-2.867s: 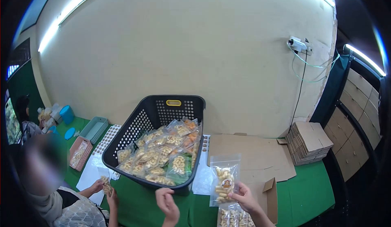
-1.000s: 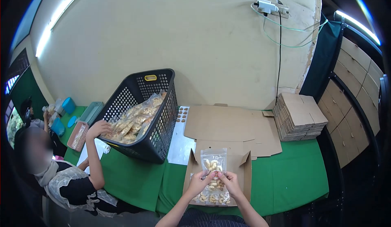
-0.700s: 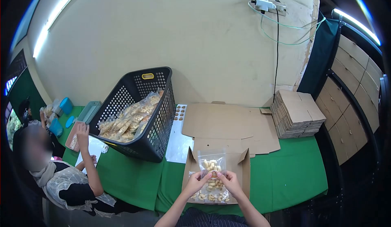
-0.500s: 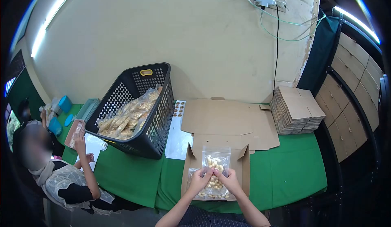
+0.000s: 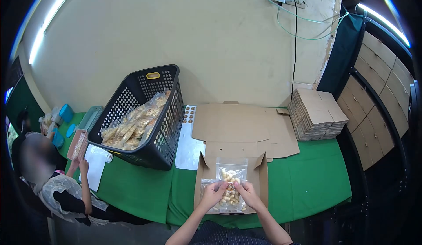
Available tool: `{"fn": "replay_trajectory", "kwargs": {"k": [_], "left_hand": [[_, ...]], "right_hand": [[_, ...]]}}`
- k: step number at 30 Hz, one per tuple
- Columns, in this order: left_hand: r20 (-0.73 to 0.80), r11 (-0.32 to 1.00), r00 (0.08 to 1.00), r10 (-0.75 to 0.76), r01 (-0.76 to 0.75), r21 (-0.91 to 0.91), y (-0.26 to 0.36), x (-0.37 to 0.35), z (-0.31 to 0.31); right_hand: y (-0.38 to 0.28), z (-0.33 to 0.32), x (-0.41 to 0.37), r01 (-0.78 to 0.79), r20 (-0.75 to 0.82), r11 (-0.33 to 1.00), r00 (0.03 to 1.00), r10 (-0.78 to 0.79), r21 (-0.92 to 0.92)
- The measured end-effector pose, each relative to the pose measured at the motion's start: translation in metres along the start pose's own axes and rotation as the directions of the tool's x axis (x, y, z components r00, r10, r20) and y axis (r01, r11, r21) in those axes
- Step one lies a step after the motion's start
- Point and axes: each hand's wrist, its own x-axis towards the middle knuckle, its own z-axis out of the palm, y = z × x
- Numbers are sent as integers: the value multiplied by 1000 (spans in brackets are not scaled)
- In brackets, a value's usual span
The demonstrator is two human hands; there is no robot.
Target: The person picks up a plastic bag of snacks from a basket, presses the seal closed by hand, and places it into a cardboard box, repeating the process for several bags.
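Observation:
A clear zip bag of pale, nut-like pieces (image 5: 230,174) stands out over an open cardboard box (image 5: 262,179). My left hand (image 5: 213,193) pinches the bag's left side, and my right hand (image 5: 249,194) pinches its right side. Between my thumbs a small orange-brown label (image 5: 230,186) shows on the bag. Another clear bag (image 5: 206,183) lies in the box, partly hidden behind my left hand. The box's wide lid (image 5: 237,124) is folded open toward the wall.
A black basket (image 5: 169,126) full of packed bags (image 5: 136,126) stands left of the box. Beside it lies a white sticker sheet (image 5: 188,150). Flattened cartons (image 5: 318,115) are stacked at right. A co-worker (image 5: 66,196) sits at far left near a pink tray (image 5: 78,144).
My thumbs have moved apart a little, and the label between them now shows. The co-worker's hands have lowered toward the near end of the pink tray. The whole view has shifted slightly.

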Motion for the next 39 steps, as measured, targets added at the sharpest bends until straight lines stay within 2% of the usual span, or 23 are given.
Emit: {"fn": "replay_trajectory", "kwargs": {"k": [1, 2, 4, 5, 7, 10, 13, 19, 22, 23, 25, 26, 28, 32, 39], "left_hand": [[-7, 1000, 1000, 11, -11, -8, 0, 2, 1], [-14, 1000, 1000, 21, -22, -15, 2, 4, 1], [66, 996, 997, -34, 29, 81, 20, 3, -2], [105, 990, 992, -66, 52, 131, 26, 2, -3], [76, 992, 996, -42, 33, 121, 19, 2, -1], [35, 1000, 999, 0, -1, 10, 6, 0, 6], [28, 994, 999, 23, -20, -106, 1, -4, 10], [22, 985, 997, -75, 78, -153, 7, -6, 10], [32, 975, 986, -163, 166, -146, -2, -2, 5], [32, 969, 979, -201, 203, -137, -4, -1, 1], [140, 987, 983, -120, 133, -90, 5, -5, -6], [193, 993, 978, -80, 95, -70, 8, -5, -8], [206, 991, 976, -72, 92, -93, 7, -5, -7], [265, 992, 962, -64, 91, -91, 2, -2, -11], [226, 990, 968, -107, 125, -66, 5, -2, -19]], "right_hand": [[2, 0, 1, 11, -13, 1000, 1000, -11, -10], [-1, -1, 1, 20, -7, 992, 1000, -21, -124], [-15, -3, -1, 36, 7, 937, 999, -36, -347], [-17, -1, -1, 38, -8, 941, 999, -43, -337], [-20, 6, 0, 40, -40, 948, 998, -56, -317], [-21, 17, -4, 126, -102, 992, 987, -125, 4], [-10, 15, -7, 51, -115, 993, 993, -39, 105], [6, 8, -7, -15, -114, 992, 993, 30, 125], [6, 1, -3, -72, -58, 995, 995, 76, 64], [4, 1, -2, -30, -65, 995, 997, 36, 96], [-1, 1, 2, 55, -82, 985, 996, -42, 161], [1, 0, 2, 26, -49, 995, 999, -22, 95], [-1, 0, -1, -28, 14, 999, 1000, 28, -40], [-6, 1, -3, -63, 18, 996, 998, 62, 57], [3, 2, 5, -85, 81, 988, 994, 75, 127]]}}
